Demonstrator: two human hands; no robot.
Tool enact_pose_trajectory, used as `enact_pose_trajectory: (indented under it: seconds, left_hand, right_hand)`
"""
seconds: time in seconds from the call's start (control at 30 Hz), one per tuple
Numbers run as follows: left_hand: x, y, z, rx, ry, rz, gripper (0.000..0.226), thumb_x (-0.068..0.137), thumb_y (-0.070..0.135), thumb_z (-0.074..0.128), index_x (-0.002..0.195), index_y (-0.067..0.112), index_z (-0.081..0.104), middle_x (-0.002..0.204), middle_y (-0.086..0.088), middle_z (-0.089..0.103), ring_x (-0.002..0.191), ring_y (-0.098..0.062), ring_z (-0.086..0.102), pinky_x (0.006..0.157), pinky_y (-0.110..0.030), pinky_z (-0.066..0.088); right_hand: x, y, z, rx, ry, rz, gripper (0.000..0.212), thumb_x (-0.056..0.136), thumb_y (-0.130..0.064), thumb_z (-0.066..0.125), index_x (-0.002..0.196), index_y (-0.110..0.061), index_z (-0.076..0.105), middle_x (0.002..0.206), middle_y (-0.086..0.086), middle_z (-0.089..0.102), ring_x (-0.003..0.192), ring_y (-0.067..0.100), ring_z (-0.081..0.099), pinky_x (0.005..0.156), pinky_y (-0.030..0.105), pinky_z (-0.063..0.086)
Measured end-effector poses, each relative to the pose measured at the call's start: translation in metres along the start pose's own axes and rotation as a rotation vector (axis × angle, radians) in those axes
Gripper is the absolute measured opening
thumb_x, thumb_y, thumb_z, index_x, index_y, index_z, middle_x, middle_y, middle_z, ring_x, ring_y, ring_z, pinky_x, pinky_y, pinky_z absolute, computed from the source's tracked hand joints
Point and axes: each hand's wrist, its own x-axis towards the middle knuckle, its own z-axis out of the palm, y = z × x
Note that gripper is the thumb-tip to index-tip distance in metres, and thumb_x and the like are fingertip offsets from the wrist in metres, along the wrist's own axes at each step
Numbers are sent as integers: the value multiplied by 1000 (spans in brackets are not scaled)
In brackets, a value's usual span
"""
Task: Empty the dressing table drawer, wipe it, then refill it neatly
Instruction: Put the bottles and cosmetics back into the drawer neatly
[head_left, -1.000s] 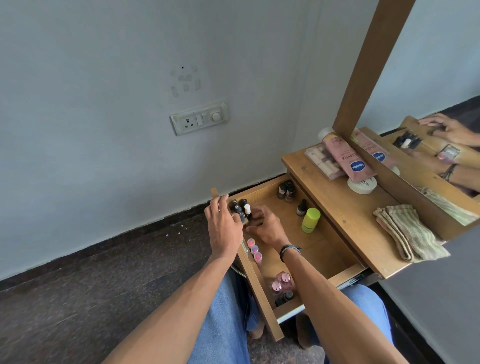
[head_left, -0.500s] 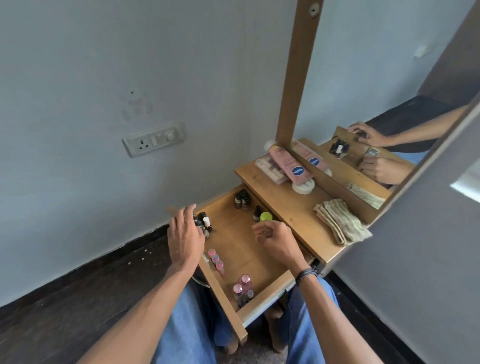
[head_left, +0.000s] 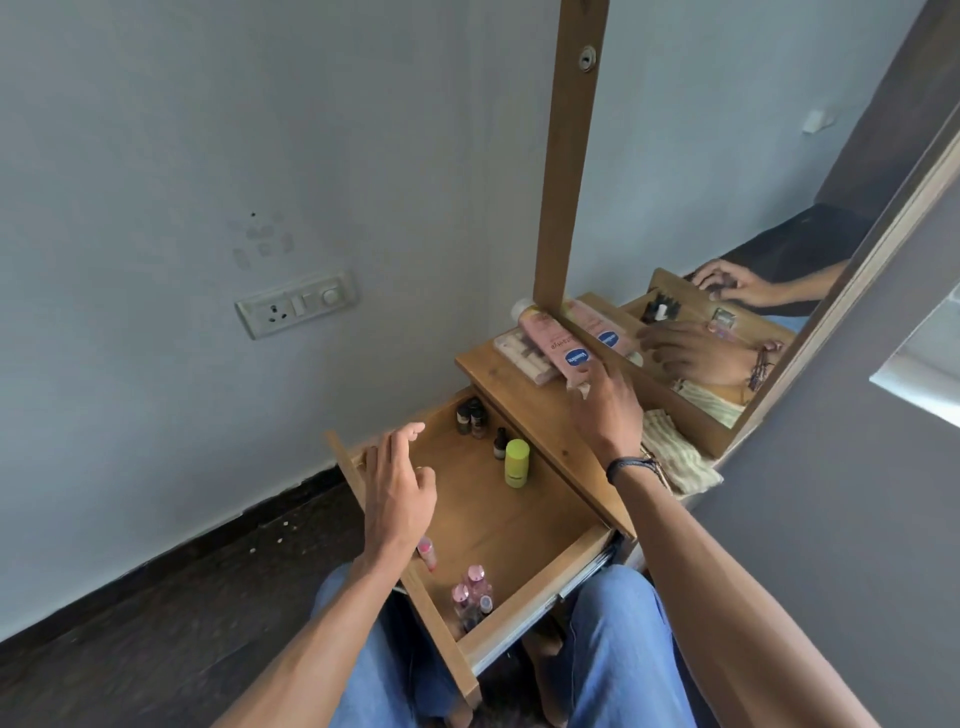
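The drawer (head_left: 483, 499) stood open, seemingly partly refilled, small bottles (head_left: 470, 415) along its edges. The lotion bottle (head_left: 556, 343) lay outside on the tabletop (head_left: 530, 415), the right hand (head_left: 602, 410) touching it with spread fingers; the left hand (head_left: 400, 483) hovered loose, empty.

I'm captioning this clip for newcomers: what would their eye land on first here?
The open wooden drawer at centre strikes first, with a lime-green bottle standing by the tabletop edge and pink-capped bottles clustered in its near corner. The right hand reaches to the pink Vaseline lotion bottle lying on the tabletop, while the left hand hovers over the drawer's left side. The mirror on the right reflects both hands.
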Motion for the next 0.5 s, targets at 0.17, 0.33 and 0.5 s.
enact_pose_trajectory:
  seconds: [0.17,0.33,0.5]
  left_hand:
    - [-14,-22,-1,-23,-18,-16,54,81,-13,60,126,15,54,122,-1,55,117,-16,47,94,-38,52]
    - [-28,-34,0,-33,24,-100,58,80,-22,55,125,15,52,127,-9,54,113,-14,47,89,-15,43]
    - [-29,-34,3,-2,40,-75,68,75,-26,55,127,18,49,130,-8,52,113,-13,44,86,-20,43]
  right_hand:
    - [16,-2,3,-113,-32,-42,32,89,-17,65,119,-5,60,130,16,57,121,38,51,84,49,51]
    - [22,-6,3,-210,-8,-104,23,90,-12,62,111,-4,65,119,15,61,113,37,55,76,45,54]
    - [21,-12,0,-221,104,-139,14,90,-9,57,96,-2,67,105,16,64,93,38,62,62,41,49]
